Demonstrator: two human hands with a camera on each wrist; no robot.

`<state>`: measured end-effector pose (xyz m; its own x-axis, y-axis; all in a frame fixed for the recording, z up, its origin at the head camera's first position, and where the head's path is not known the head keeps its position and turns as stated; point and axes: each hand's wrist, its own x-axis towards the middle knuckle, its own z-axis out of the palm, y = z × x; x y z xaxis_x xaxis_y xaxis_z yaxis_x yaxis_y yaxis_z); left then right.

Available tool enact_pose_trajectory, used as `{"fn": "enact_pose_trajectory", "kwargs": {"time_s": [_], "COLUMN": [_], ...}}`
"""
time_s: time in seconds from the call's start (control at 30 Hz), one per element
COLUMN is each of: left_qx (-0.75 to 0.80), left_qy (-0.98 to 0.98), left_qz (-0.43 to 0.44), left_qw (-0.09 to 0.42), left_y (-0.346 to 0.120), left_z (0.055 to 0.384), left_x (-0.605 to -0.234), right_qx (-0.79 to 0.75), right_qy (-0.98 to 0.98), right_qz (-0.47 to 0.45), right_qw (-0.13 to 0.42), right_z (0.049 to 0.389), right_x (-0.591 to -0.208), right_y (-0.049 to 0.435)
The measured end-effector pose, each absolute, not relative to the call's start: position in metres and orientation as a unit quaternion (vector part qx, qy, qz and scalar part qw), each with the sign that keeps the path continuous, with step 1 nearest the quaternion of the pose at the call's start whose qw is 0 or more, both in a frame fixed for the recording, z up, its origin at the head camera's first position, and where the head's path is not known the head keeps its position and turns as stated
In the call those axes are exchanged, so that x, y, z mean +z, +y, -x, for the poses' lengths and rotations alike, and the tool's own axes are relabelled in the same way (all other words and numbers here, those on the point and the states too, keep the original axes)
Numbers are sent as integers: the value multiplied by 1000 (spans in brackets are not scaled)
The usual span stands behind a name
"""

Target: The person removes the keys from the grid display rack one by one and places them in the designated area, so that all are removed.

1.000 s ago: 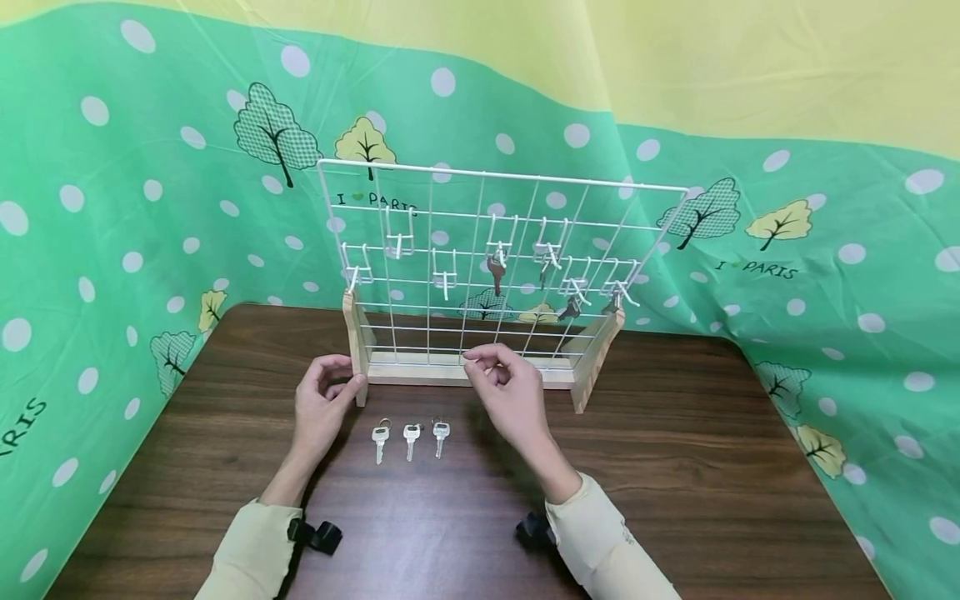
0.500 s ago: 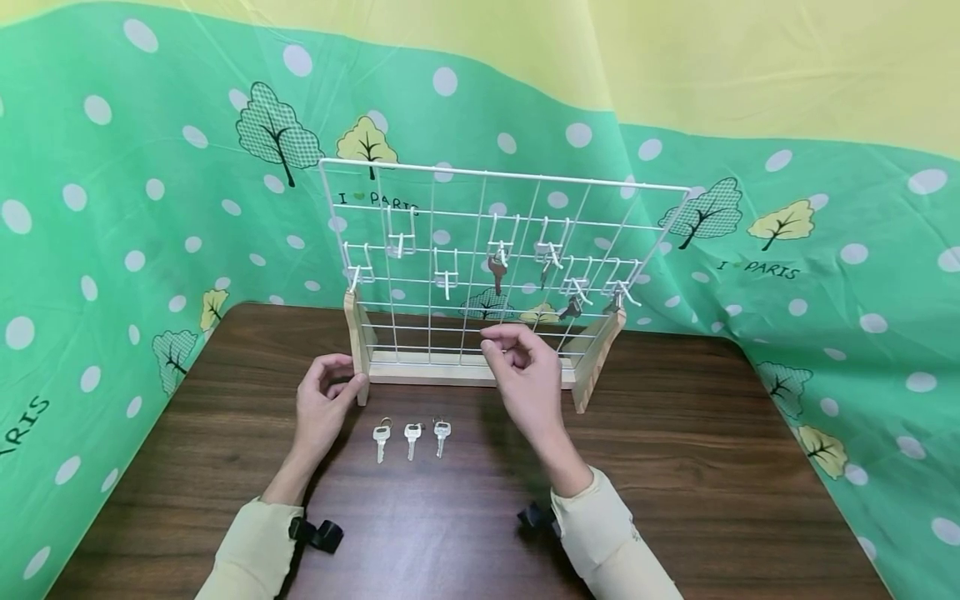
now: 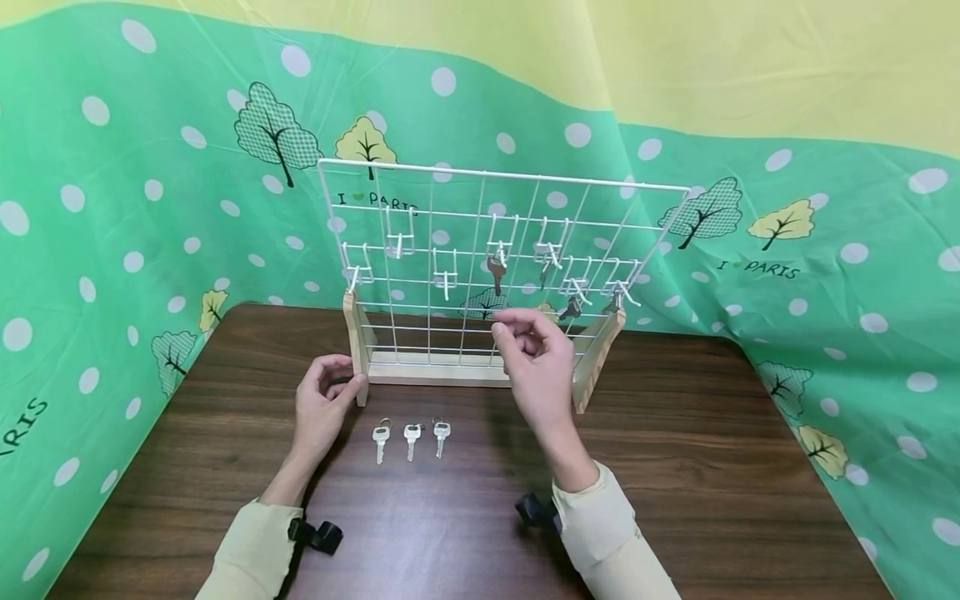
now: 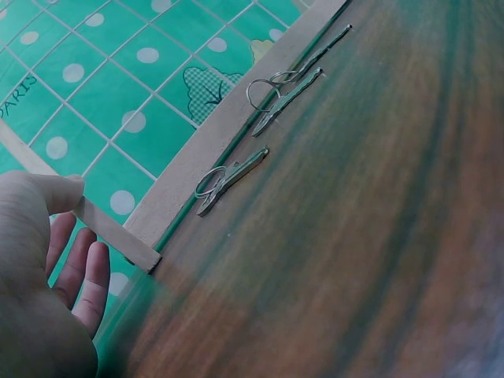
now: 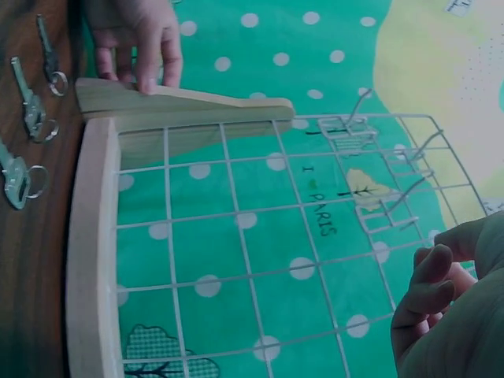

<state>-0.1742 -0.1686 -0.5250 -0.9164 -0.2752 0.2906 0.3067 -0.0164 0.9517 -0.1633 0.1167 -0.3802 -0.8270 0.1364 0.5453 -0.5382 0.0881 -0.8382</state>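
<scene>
The right hand [image 3: 542,367] hovers before the wire grid [image 3: 504,173], its fingers loosely bent, thumb and forefinger slightly apart. The left hand's [image 3: 322,402] fingers grip the rack's wooden side panel [image 3: 354,342]. Three keys [image 3: 412,432] lie in a row on the counter [image 3: 712,467] between the forearms; darker keys [image 3: 497,267] hang from the right-hand hooks [image 3: 551,252]. Behind stands a dotted green cloth [image 3: 187,275].

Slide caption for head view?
Left hand grips a wooden end of the wire rack; right hand hovers before it, three keys lying on the table.
</scene>
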Motion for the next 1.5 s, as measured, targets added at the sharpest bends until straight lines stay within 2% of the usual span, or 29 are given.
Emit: {"fn": "enact_pose_trajectory", "kwargs": {"time_s": [0.23,0.5,0.7,1.0,1.5], "left_qx": [-715,-711,-712,-709,-711], "left_qy": [-668,-673,-673,-675,-673], "left_qz": [11,11,9,8,14], "left_qw": [206,201,201,204,204], "left_y": [-169,-169,-168,-169,-168], "left_z": [173,174,175,174,175], "left_x": [-524,-524,-522,-524,-524], "right_qx": [658,598,571,580,667], "right_qy": [-676,-688,-695,-699,-652], "right_qz": [-145,-130,-119,-93,-123], "right_qw": [297,390,420,409,339], "right_z": [165,173,178,182,192], "right_x": [-372,-364,-361,-355,-352], "right_y": [111,107,101,95,96]}}
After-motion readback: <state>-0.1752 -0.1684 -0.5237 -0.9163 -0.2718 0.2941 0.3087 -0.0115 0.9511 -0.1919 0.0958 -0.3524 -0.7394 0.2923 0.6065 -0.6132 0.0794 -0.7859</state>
